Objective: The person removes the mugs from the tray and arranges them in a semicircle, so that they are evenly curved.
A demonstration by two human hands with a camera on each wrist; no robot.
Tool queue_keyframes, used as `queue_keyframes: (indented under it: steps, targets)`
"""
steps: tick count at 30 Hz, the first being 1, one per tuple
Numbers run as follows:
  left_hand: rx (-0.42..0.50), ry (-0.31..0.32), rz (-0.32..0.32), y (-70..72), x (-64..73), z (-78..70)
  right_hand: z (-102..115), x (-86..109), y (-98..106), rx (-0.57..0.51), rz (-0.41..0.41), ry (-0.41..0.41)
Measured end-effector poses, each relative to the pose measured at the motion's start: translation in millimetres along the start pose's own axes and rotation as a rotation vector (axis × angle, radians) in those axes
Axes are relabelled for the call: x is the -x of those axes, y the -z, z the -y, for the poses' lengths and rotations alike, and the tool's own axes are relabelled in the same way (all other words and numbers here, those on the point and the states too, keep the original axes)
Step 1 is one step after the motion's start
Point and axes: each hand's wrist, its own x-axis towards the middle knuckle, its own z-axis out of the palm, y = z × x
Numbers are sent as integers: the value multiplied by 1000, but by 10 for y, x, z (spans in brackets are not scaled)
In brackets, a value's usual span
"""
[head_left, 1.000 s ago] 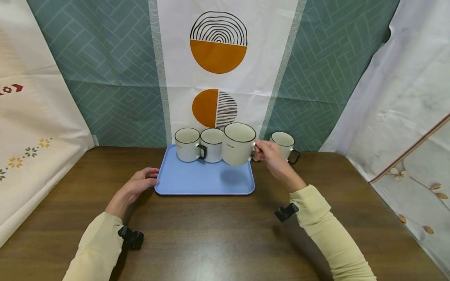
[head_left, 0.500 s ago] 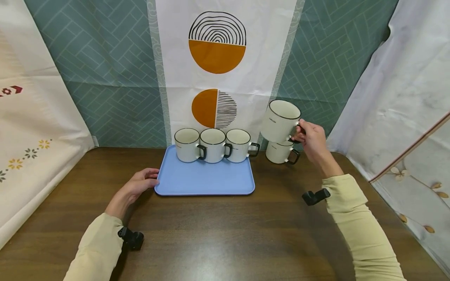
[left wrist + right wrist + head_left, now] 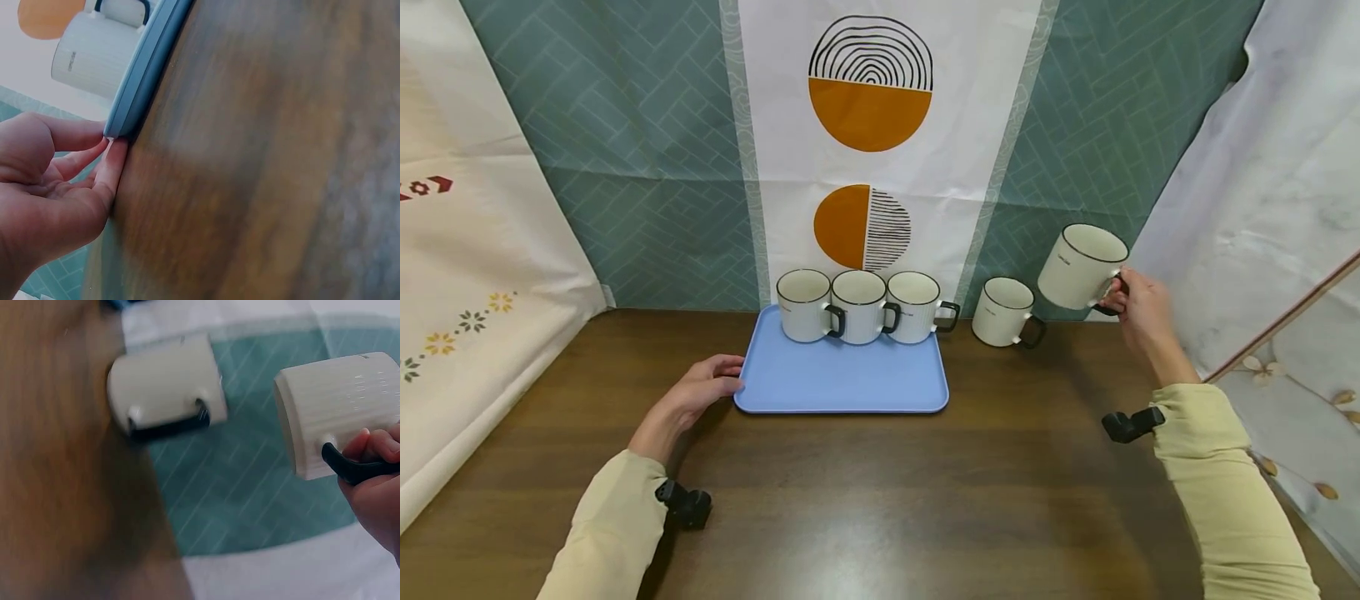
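In the head view, my right hand [image 3: 1146, 317] grips the black handle of a cream mug [image 3: 1078, 271] with a dark rim, held up in the air at the right. The right wrist view shows fingers curled round that handle, the held mug [image 3: 340, 403] above the tabletop. My left hand [image 3: 703, 387] pinches the left edge of a blue tray [image 3: 842, 383]; in the left wrist view, thumb and fingers meet at the tray's rim [image 3: 137, 81]. Three similar mugs, left [image 3: 803, 308], middle [image 3: 859, 308] and right [image 3: 913, 308], stand in a row along the tray's back.
Another cream mug [image 3: 1000, 312] stands on the brown wooden table [image 3: 880, 492], just right of the tray, its handle turned right. Close behind the table hangs a green and white patterned cloth [image 3: 655, 233]. White cloths drape at both sides.
My right hand has carried its mug from over the tray's right part up and rightward, past the mug standing on the table. My left hand has stayed at the tray's edge.
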Motion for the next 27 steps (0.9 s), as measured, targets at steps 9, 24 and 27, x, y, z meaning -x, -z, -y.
queue_keyframes:
  steps: [9,24,27]
  targets:
    - [0,-9,-9,5,0,-17,-241,10,334,-86,-85,-131]
    - [4,-9,-7,2,-28,1,-610,104,544,-52,-6,-279]
    - [4,-11,-6,-2,-24,-1,-668,128,574,-18,17,-286]
